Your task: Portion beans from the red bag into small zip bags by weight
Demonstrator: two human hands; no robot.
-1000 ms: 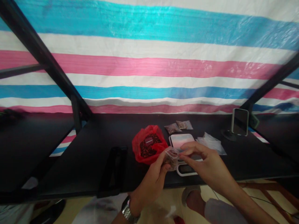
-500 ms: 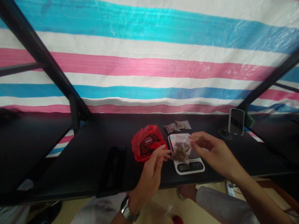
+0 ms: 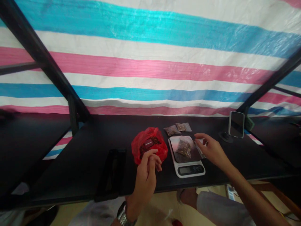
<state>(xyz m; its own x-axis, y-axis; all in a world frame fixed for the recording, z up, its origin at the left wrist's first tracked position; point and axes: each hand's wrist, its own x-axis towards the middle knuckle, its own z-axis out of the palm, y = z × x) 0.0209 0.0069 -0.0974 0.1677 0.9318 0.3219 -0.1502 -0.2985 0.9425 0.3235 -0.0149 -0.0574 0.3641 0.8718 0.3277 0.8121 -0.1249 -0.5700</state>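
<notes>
1. Clear plastic bag (image 3: 183,148) of brownish bits: lying on the scale (image 3: 196,154).
2. Left hand (image 3: 145,174): fingers loosely curled, empty, by the red bag (image 3: 162,152).
3. Right hand (image 3: 213,151): thumb and forefinger slightly parted, empty, beside the scale.
4. Two small filled packets (image 3: 172,130): on the desk (image 3: 91,163), behind the scale.

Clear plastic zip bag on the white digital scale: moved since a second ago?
Yes: bag moved right, from the left side of the scale onto its dark plate.

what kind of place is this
Probably a makeshift weighing workstation: a digital scale bearing a small clear plastic bag, an open red plastic bag beside the scale, and a striped tarpaulin behind the black table.
</notes>
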